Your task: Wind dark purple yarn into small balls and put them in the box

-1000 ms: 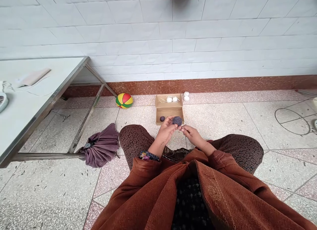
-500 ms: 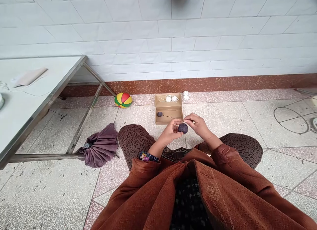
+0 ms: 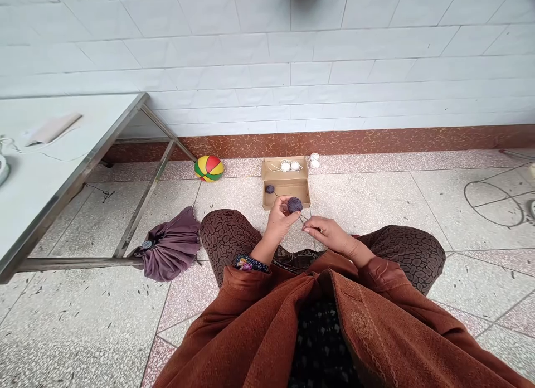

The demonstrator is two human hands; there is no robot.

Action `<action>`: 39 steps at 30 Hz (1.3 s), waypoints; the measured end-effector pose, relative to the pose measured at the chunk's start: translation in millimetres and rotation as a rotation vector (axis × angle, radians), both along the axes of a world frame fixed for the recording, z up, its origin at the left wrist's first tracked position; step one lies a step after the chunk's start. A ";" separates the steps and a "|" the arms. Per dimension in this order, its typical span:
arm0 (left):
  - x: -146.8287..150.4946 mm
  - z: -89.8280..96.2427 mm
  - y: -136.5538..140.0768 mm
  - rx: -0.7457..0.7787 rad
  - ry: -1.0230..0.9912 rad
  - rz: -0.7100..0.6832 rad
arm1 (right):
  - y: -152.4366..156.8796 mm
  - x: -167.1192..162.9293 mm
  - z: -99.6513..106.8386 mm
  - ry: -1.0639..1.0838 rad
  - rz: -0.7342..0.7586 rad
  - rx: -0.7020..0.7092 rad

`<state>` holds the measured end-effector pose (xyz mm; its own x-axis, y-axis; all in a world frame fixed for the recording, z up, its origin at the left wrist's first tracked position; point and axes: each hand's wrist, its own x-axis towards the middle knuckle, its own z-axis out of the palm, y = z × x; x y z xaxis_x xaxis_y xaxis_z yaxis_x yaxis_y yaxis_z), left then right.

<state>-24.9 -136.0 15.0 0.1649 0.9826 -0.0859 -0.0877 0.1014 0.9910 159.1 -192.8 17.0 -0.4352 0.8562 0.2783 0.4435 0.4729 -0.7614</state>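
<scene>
My left hand (image 3: 279,216) grips a dark purple ball of yarn (image 3: 295,204) between thumb and fingers, above the near edge of an open cardboard box (image 3: 288,201). Lower and to the right, my right hand (image 3: 326,232) pinches a strand of yarn (image 3: 304,219) that runs up to the ball. In the left part of the box lies a smaller dark purple yarn ball (image 3: 270,189), with a thread leading from it toward my left hand. Two white yarn balls (image 3: 290,165) rest on the box's opened lid.
Two more white balls (image 3: 314,160) sit on the floor right of the lid. A colourful ball (image 3: 209,169) and a folded purple umbrella (image 3: 169,246) are at the left, by a metal-framed table (image 3: 137,170). A wire ring stand (image 3: 493,204) stands far right.
My left hand has turned and moved the yarn ball slightly left and up. My right hand has drawn away from it, down toward me, with the strand.
</scene>
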 end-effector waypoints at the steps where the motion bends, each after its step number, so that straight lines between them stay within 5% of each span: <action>1: 0.0 0.4 -0.3 0.004 0.014 -0.021 | 2.1 3.1 8.6 0.019 -0.032 0.020; 6: 3.3 11.3 -9.5 0.007 0.047 -0.263 | 23.6 16.2 35.6 0.091 -0.212 0.083; 11: 6.9 17.6 -17.3 -0.014 -0.204 -0.441 | 36.8 12.9 15.0 0.168 -0.342 0.003; 18: 7.6 13.7 -14.8 -0.073 -0.247 -0.242 | 12.2 0.9 -23.7 0.100 -0.271 -0.124; 24: 8.1 7.0 -9.6 0.013 -0.018 -0.112 | -2.5 3.8 3.9 0.044 0.000 -0.075; 29: 9.4 6.4 -13.0 0.020 0.057 -0.268 | 10.1 20.2 30.0 0.138 -0.156 -0.003; 33: 11.0 12.2 -21.5 -0.004 -0.110 -0.495 | 22.0 23.7 17.5 0.159 -0.289 -0.005; 39: 12.2 6.6 -18.7 -0.111 -0.304 -0.263 | 11.8 11.9 -22.7 0.087 -0.301 -0.119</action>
<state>-12.8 -154.7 21.6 0.4429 0.8912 -0.0978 -0.3314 0.2640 0.9058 171.0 -181.0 -5.7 -0.1363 0.9715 0.1940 0.4807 0.2361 -0.8445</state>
